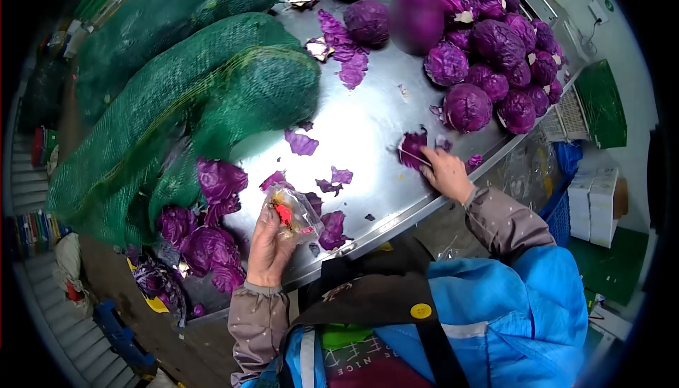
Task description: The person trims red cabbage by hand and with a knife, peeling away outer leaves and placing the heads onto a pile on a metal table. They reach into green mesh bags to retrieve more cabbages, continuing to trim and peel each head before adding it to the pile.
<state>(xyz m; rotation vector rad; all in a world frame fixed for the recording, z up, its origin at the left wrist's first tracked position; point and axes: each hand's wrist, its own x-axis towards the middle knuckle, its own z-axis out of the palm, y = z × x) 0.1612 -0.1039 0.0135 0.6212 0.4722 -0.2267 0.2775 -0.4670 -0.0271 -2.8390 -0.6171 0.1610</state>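
My left hand (pixel 267 246), at the table's near edge, has its fingers closed round a clear plastic packet (pixel 291 212) with something red and yellowish inside. To the right, my right hand (pixel 447 174) is closed on a thin pale stick-like item (pixel 416 157), whose full shape cannot be made out. Beneath and beside those fingers lies a dark purple cabbage leaf (pixel 411 149). Torn purple leaves (pixel 334 231) are scattered on the metal table (pixel 375 116) between the hands.
Whole red cabbages (pixel 467 108) are piled at the back right. Green mesh sacks (pixel 233 84) cover the left side, with loose cabbage leaves (pixel 211 250) at their near end. A raised rim (pixel 396 224) runs along the table's near side. White boxes (pixel 593 206) stand beyond it, right.
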